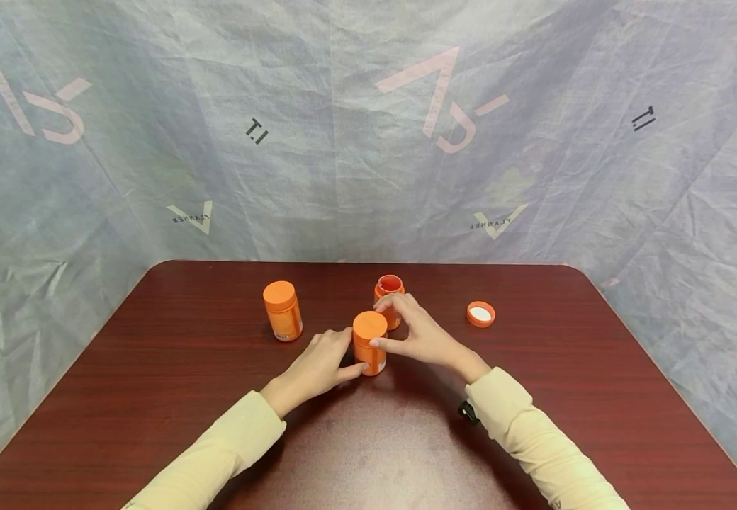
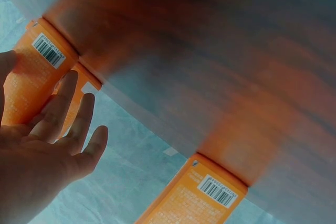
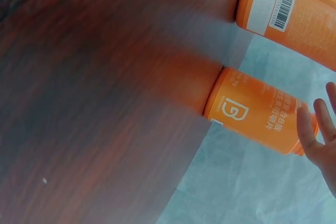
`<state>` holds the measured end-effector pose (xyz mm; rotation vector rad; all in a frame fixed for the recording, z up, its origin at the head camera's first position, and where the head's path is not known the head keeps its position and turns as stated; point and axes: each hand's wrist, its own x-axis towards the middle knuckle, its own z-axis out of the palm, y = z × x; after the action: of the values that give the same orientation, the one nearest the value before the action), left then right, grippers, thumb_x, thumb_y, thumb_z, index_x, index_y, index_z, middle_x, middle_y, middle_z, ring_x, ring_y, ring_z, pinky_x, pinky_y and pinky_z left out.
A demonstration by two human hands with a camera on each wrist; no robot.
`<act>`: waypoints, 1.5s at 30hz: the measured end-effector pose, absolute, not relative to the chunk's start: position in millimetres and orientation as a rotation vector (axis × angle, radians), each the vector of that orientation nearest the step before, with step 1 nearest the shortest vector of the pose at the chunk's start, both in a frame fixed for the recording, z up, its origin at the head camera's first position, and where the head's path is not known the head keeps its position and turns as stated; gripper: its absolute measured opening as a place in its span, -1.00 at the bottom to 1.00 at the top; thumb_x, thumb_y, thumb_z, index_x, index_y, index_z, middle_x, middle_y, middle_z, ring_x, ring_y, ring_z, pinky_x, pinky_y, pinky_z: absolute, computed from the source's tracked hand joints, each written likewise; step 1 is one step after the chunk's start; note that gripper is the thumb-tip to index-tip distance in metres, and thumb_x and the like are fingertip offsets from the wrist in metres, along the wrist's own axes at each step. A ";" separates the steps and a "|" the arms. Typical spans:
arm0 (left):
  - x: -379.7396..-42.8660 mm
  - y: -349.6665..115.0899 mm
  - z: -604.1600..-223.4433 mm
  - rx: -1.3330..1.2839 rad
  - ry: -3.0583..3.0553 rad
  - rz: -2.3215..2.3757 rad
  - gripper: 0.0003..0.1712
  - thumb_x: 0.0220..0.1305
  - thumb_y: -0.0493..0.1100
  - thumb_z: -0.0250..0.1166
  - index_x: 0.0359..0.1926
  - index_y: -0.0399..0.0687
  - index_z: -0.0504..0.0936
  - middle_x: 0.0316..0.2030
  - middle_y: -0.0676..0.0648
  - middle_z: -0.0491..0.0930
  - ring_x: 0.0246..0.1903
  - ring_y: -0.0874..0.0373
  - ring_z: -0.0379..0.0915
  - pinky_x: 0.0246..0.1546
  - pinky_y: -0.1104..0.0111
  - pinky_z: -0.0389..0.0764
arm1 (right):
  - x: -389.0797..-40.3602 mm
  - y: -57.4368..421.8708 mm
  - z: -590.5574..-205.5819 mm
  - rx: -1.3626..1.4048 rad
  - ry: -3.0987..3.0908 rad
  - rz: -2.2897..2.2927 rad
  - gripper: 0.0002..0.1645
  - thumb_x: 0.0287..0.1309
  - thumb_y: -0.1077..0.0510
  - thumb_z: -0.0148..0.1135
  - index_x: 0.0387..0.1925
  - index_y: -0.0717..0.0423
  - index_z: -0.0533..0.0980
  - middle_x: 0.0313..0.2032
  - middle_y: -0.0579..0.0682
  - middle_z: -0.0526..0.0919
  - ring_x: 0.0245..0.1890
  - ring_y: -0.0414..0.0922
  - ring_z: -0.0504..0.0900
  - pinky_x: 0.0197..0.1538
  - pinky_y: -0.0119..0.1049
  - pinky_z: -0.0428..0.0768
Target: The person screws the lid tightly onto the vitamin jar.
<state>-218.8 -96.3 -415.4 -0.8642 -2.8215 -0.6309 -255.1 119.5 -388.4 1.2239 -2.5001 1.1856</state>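
A capped orange jar [image 1: 369,354] stands upright between the two hands; its barcode side shows in both wrist views. My left hand [image 1: 317,368] holds the jar's body, thumb at the front and index finger on the far left side; its other fingers stick out straight in the left wrist view. At the top, my right hand [image 1: 419,333] has its thumb and index finger at the right edge of the orange lid [image 1: 370,326]. Just behind stands an uncapped orange jar [image 3: 252,111], its red rim [image 1: 390,284] showing, partly hidden by my right hand.
Another capped orange jar [image 1: 283,312] stands to the left of my hands. A loose orange lid [image 1: 480,314] lies at the right with its white inside up. The dark red-brown table [image 1: 152,397] ends at a grey printed cloth [image 1: 336,142].
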 end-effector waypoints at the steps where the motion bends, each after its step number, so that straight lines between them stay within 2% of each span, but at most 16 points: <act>1: -218.7 -96.3 -415.4 -0.865 -2.820 -0.630 -0.39 0.12 0.16 0.24 0.09 -0.08 0.37 -0.19 -0.02 0.61 -0.19 0.04 0.50 -0.05 0.04 0.43 | -254.8 119.6 -388.2 1.223 -2.501 1.187 -0.43 -0.06 -0.07 0.36 -0.04 -0.03 0.34 -0.07 -0.15 0.42 -0.09 0.00 0.38 -0.08 -0.08 0.43; 7: -219.2 -95.9 -415.4 -0.863 -2.823 -0.618 -0.42 0.13 0.15 0.24 0.04 -0.10 0.40 -0.23 -0.01 0.60 -0.22 0.06 0.50 -0.08 0.06 0.44 | -255.3 122.4 -388.4 1.261 -2.494 1.152 -0.37 -0.02 -0.05 0.33 0.06 0.08 0.33 -0.03 -0.15 0.42 -0.04 0.01 0.38 -0.02 -0.08 0.41; 12: -219.8 -95.6 -415.3 -0.852 -2.831 -0.600 -0.43 0.13 0.16 0.23 0.00 -0.13 0.42 -0.25 -0.04 0.60 -0.25 0.08 0.50 -0.10 0.07 0.45 | -257.6 125.0 -387.6 1.314 -2.474 1.108 -0.40 0.04 -0.02 0.29 0.09 0.10 0.35 -0.01 -0.14 0.42 -0.05 -0.01 0.38 -0.03 -0.14 0.39; 18: -220.1 -95.3 -415.2 -0.854 -2.831 -0.599 -0.42 0.13 0.17 0.23 0.01 -0.14 0.41 -0.24 -0.06 0.60 -0.24 0.05 0.50 -0.10 0.05 0.44 | -251.9 124.3 -375.6 1.362 -2.524 1.144 -0.44 0.07 0.14 0.26 0.12 0.15 0.33 0.07 0.03 0.40 0.01 -0.05 0.37 -0.02 -0.34 0.43; 20: -220.2 -95.3 -415.2 -0.856 -2.829 -0.601 -0.42 0.13 0.16 0.23 0.01 -0.14 0.41 -0.24 -0.06 0.60 -0.24 0.05 0.51 -0.10 0.05 0.44 | -252.5 123.9 -375.3 1.379 -2.527 1.146 -0.43 0.07 0.17 0.25 0.14 0.13 0.33 0.09 0.06 0.40 0.04 -0.06 0.35 0.00 -0.31 0.43; 23: -219.9 -95.1 -414.9 -0.858 -2.828 -0.602 -0.42 0.13 0.16 0.23 0.01 -0.14 0.41 -0.25 -0.06 0.60 -0.24 0.05 0.51 -0.11 0.05 0.44 | -259.5 125.3 -382.8 1.408 -2.512 1.127 -0.41 0.10 0.11 0.24 0.18 0.01 0.31 0.14 -0.04 0.39 0.13 -0.10 0.30 0.03 -0.24 0.42; 27: -219.2 -95.2 -414.7 -0.855 -2.831 -0.599 -0.40 0.13 0.16 0.23 0.03 -0.15 0.41 -0.24 -0.06 0.60 -0.22 0.04 0.50 -0.09 0.04 0.44 | -260.8 125.7 -382.5 1.434 -2.501 1.110 -0.42 0.13 0.08 0.20 0.20 -0.04 0.31 0.17 -0.10 0.39 0.21 -0.11 0.23 0.11 -0.14 0.35; 34: -218.4 -95.3 -414.6 -0.859 -2.832 -0.606 -0.39 0.13 0.16 0.23 0.05 -0.16 0.40 -0.23 -0.08 0.60 -0.22 0.03 0.50 -0.09 0.04 0.44 | -260.4 125.6 -383.2 1.460 -2.463 1.114 -0.44 0.12 0.13 0.21 0.17 0.08 0.33 0.13 -0.03 0.41 0.16 -0.09 0.28 0.01 -0.09 0.43; 37: -218.2 -95.6 -414.9 -0.856 -2.833 -0.609 -0.39 0.14 0.17 0.22 0.05 -0.16 0.40 -0.24 -0.08 0.60 -0.23 0.03 0.50 -0.09 0.04 0.43 | -259.2 125.1 -383.0 1.438 -2.466 1.103 -0.45 0.11 0.13 0.22 0.15 0.11 0.35 0.12 -0.05 0.42 0.16 -0.11 0.29 0.04 -0.12 0.40; 42: -218.0 -95.9 -415.0 -0.851 -2.836 -0.607 -0.39 0.13 0.17 0.22 0.06 -0.16 0.40 -0.24 -0.08 0.60 -0.22 0.03 0.49 -0.08 0.04 0.42 | -257.2 124.0 -383.1 1.370 -2.494 1.085 -0.48 0.08 0.05 0.25 0.10 0.00 0.37 0.07 -0.11 0.42 0.11 -0.15 0.31 0.03 -0.20 0.37; 45: -218.1 -96.0 -415.0 -0.850 -2.831 -0.606 -0.39 0.13 0.17 0.23 0.06 -0.14 0.40 -0.22 -0.05 0.60 -0.22 0.05 0.49 -0.08 0.06 0.43 | -256.6 123.6 -384.9 1.333 -2.516 1.103 -0.49 0.07 -0.03 0.25 0.07 -0.06 0.36 0.03 -0.15 0.41 0.05 -0.12 0.34 -0.01 -0.18 0.40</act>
<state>-218.1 -96.0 -415.0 -0.8502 -2.8309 -0.6060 -256.6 123.6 -384.9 1.3328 -2.5165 1.1027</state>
